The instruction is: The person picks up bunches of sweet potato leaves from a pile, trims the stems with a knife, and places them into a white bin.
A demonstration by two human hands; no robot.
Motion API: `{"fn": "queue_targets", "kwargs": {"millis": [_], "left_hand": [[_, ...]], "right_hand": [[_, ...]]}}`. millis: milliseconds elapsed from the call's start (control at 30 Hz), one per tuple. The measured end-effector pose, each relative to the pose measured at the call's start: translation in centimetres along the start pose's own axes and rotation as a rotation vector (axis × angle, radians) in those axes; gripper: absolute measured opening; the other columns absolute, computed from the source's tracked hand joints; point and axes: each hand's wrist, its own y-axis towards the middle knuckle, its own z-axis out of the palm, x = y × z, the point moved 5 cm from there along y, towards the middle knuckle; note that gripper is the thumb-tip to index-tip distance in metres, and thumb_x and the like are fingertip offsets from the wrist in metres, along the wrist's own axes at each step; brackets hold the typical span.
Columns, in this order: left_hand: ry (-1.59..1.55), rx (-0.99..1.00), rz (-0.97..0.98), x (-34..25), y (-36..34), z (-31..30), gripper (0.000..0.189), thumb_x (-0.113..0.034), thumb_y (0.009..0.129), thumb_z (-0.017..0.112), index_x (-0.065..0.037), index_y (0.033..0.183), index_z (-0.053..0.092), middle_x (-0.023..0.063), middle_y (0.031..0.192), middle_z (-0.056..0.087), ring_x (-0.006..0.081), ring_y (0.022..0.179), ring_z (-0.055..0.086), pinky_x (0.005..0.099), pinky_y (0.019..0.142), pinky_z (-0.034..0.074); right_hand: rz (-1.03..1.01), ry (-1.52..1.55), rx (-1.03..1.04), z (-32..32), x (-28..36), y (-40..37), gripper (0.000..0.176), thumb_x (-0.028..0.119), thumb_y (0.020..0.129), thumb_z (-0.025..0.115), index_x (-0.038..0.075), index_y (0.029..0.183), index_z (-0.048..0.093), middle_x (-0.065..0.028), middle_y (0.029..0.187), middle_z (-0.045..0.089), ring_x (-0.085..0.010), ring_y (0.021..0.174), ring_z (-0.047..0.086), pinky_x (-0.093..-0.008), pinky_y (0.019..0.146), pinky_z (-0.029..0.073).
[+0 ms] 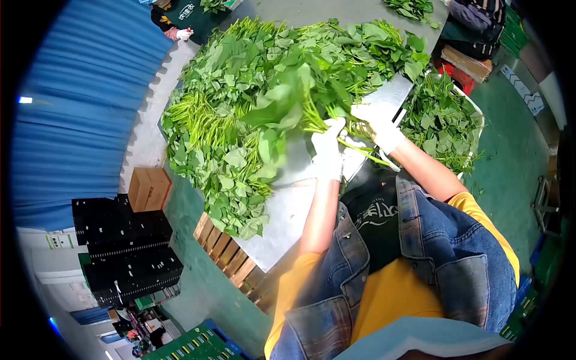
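Observation:
My left hand [328,151], in a white glove, is closed around the stems of a bunch of leafy greens [287,103] whose leaves fan out to the upper left. My right hand [376,127], also white-gloved, grips the stem ends of the same bunch just to the right. Both hands hover over a grey metal table [288,207] that carries a big heap of loose greens [240,90] with long pale stems.
A white tub of green leaves [444,120] stands right of the table. Another person's gloved hand [183,34] shows at the far end. A cardboard box [149,189], black crates [126,249] and a wooden pallet [231,255] sit on the left floor.

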Motion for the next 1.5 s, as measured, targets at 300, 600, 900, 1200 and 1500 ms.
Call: {"fn": "queue_targets", "kwargs": {"millis": [300,600,900,1200,1500], "left_hand": [[-0.069,-0.061,0.139,4.2,7.3,-7.3,0.008,-0.006,0.079,0.065,-0.005,0.081,0.058,0.0016,0.068,0.055,0.0108,0.057,0.05,0.0246,0.055,0.041],[-0.473,-0.076,-0.209,-0.4,4.2,-10.8,0.015,-0.019,0.085,0.06,-0.006,0.091,0.054,0.0032,0.079,0.057,0.013,0.066,0.054,0.0257,0.063,0.046],[-0.32,-0.227,0.135,-4.4,1.1,-11.9,0.023,-0.012,0.085,0.06,-0.002,0.105,0.052,0.0038,0.081,0.055,0.0115,0.07,0.053,0.0254,0.069,0.044],[-0.522,-0.088,0.056,-4.1,-1.5,-15.0,0.029,-0.017,0.088,0.055,0.0,0.112,0.054,-0.0004,0.065,0.047,0.0128,0.068,0.051,0.0259,0.068,0.042],[-0.711,-0.027,-0.162,0.3,1.3,-13.5,0.021,-0.013,0.087,0.058,0.003,0.1,0.056,0.0119,0.087,0.061,0.0176,0.081,0.058,0.0273,0.072,0.048]], "right_hand": [[-0.126,-0.718,0.285,-0.4,4.6,-5.4,0.023,0.023,0.087,0.058,0.001,0.087,0.065,-0.0029,0.079,0.062,-0.0048,0.063,0.051,-0.0195,0.054,0.04],[0.094,-2.331,-0.338,-14.0,8.2,-10.3,0.054,0.032,0.067,0.073,0.013,0.116,0.058,-0.0144,0.112,0.058,-0.0287,0.098,0.058,-0.0355,0.08,0.047],[-0.603,-1.929,-0.404,-9.6,4.5,9.4,0.043,0.013,0.079,0.057,0.011,0.121,0.052,-0.0143,0.122,0.053,-0.0299,0.109,0.051,-0.0362,0.092,0.042],[-0.495,-2.264,-0.416,-10.4,8.3,13.8,0.017,0.017,0.079,0.051,0.005,0.075,0.061,-0.0168,0.082,0.059,-0.0322,0.079,0.06,-0.0411,0.067,0.047],[-0.398,-2.044,-0.324,-10.6,7.9,11.7,0.038,0.004,0.076,0.056,0.014,0.112,0.06,-0.0149,0.105,0.06,-0.0319,0.096,0.058,-0.0375,0.082,0.046]]}}
